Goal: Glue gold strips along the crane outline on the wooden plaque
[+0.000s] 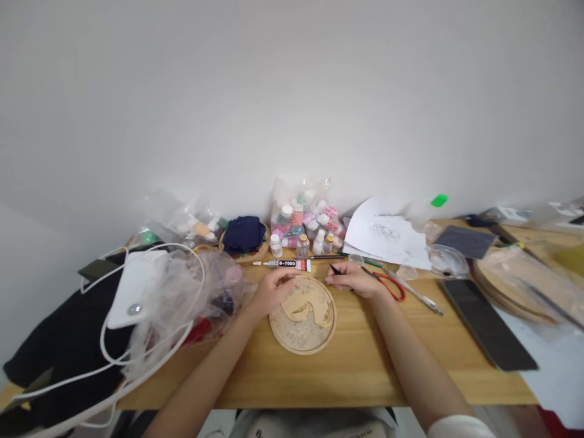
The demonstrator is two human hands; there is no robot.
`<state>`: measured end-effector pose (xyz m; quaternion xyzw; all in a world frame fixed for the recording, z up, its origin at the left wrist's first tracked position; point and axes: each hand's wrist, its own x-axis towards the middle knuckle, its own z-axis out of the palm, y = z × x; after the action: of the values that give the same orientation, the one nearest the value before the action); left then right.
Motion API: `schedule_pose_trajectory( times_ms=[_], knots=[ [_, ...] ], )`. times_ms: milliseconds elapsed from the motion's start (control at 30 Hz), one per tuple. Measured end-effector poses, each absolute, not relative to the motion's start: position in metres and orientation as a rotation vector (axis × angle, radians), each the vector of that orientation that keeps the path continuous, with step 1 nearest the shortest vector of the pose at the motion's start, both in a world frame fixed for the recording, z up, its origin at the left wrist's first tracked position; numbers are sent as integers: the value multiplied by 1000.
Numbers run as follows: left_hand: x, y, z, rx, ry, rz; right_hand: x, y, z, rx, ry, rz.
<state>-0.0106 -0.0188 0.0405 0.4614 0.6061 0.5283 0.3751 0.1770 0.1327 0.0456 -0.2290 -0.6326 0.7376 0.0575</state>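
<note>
A round wooden disc [292,342] lies flat on the table, with a long-necked bird design on its face. My left hand [275,291] rests at the disc's upper left edge, fingers stretched out and holding nothing. Just beyond the upper right edge, my right hand [354,278] is closed around a slim black pointed tool [335,270]; its exact kind is too small to tell. A glue tube marked B-7000 [287,264] lies behind the disc. Small bottles stand beyond it, among them a corked glass jar [303,246] and a white-capped bottle [276,245].
Right of my right hand lie a red loop [398,291], a slim silver pen-like tool [422,297] and a dark phone [488,325]. Papers [387,240] lean at the back beside bagged bottles [305,213]. Plastic bags [182,292] and a white cable-wrapped device [139,286] crowd the left.
</note>
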Motion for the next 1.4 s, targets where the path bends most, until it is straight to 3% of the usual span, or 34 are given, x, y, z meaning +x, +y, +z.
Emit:
schedule_pose_trajectory(
  times_ms=[167, 367, 1400],
  knots=[
    [-11, 11, 53, 959, 1106, 1232, 180, 131, 41, -633, -1686, 2312],
    [-7, 32, 36, 872, 832, 1181, 169, 132, 23, -552, -1484, 2405],
    [-6, 33, 33, 841, 879, 1190, 165, 136, 22, -529, -1228, 2565]
  ],
)
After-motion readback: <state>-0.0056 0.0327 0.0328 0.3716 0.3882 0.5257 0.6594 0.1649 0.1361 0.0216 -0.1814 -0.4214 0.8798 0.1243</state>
